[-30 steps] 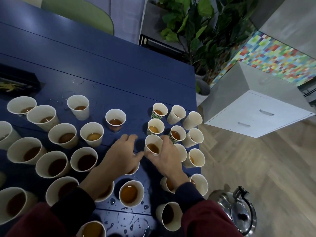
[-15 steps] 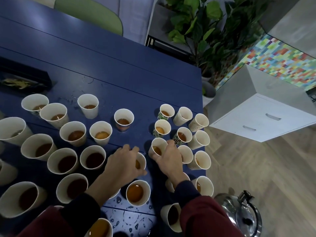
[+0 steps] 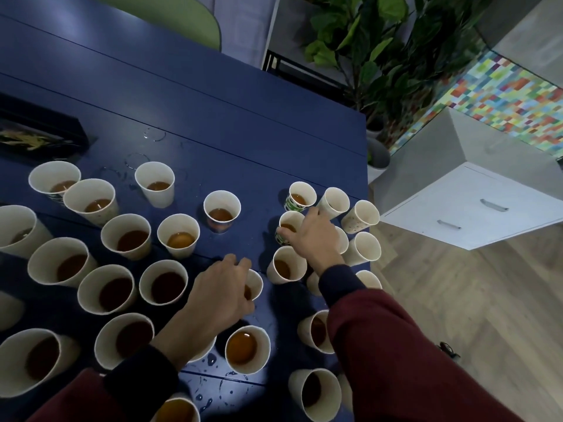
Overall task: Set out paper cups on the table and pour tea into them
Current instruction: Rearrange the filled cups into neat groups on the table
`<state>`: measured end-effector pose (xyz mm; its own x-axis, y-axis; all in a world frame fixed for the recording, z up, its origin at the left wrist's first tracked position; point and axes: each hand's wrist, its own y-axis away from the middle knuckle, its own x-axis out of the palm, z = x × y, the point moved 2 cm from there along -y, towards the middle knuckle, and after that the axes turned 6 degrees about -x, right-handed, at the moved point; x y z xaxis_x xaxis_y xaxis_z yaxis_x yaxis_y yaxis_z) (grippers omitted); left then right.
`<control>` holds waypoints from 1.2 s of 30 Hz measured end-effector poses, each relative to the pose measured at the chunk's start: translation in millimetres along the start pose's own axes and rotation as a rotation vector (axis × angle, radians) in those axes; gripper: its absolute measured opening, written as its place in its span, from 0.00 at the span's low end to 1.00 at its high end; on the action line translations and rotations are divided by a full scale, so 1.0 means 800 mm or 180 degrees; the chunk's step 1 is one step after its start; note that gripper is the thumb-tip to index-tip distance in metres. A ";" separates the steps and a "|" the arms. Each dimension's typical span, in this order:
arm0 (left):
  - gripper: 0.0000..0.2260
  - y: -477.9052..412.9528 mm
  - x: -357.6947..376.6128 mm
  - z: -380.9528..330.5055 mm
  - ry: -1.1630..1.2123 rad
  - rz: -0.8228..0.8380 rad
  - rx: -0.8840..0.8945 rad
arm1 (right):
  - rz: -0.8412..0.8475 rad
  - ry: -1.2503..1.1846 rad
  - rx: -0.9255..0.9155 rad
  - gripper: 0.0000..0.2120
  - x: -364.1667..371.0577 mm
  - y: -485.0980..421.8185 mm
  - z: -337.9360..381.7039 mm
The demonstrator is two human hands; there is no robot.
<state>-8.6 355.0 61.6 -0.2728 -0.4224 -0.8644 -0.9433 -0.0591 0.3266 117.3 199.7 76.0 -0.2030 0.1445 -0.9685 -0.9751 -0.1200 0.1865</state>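
Your right hand (image 3: 313,239) is to the right of the centre of the frame. Its fingers (image 3: 285,232) are curled round a small green-printed cup (image 3: 289,222) that has some tea in it. Your left hand (image 3: 219,287) is lower, near the centre. Its fingers (image 3: 240,264) are bent over a plain cup (image 3: 256,283), which the hand mostly hides, so it seems to hold this cup by the rim. Both cups stand on the blue worktop (image 3: 213,132), among many filled cups (image 3: 246,350).

I think you are now arranging the cups. The empty cups (image 3: 362,216) at the right edge of the worktop show that the pouring is not finished.

To do this step well:
- Hold each cup by its wall, not by its rim, and press only lightly, because paper bends and the tea can come out.
- Slide or lift one cup at a time and keep it upright.
- The green-printed cup has neighbours just beside it, so move it toward the free blue area in the middle of the frame.
- There are drops of liquid (image 3: 210,359) in the lower centre, so a cup may slip there.
- Your right sleeve (image 3: 380,345) hangs over cups in the lower right, so raise that arm before you pull it back.
- Leave gaps between the empty cups for pouring.
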 end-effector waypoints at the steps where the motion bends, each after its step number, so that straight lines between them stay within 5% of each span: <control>1: 0.23 0.000 0.000 0.001 -0.0017 0.0014 0.0014 | 0.0069 -0.0027 0.0037 0.35 0.005 -0.007 -0.002; 9: 0.23 -0.007 -0.001 0.015 0.0176 0.0052 0.0069 | 0.0200 -0.0215 0.0200 0.30 0.018 -0.027 -0.010; 19: 0.26 -0.014 0.006 0.018 0.0255 0.0160 0.0095 | 0.0058 -0.0422 0.0204 0.40 0.000 -0.039 -0.004; 29: 0.20 -0.004 -0.007 0.023 0.0571 -0.0136 0.0085 | -0.0683 -0.1302 -0.0214 0.18 0.001 0.086 -0.006; 32: 0.19 0.013 -0.021 0.014 0.0635 -0.0365 0.0233 | -0.0367 -0.1657 -0.0439 0.22 0.005 0.153 -0.010; 36: 0.20 0.039 -0.049 -0.018 0.0620 -0.0246 0.0261 | 0.0250 -0.1608 -0.0767 0.40 0.003 0.214 0.000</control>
<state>-25.0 356.6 111.2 -0.1649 -0.5867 -0.7929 -0.9744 -0.0276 0.2232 -50.2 179.5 105.2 -0.3495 0.5711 -0.7428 -0.9194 -0.3617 0.1545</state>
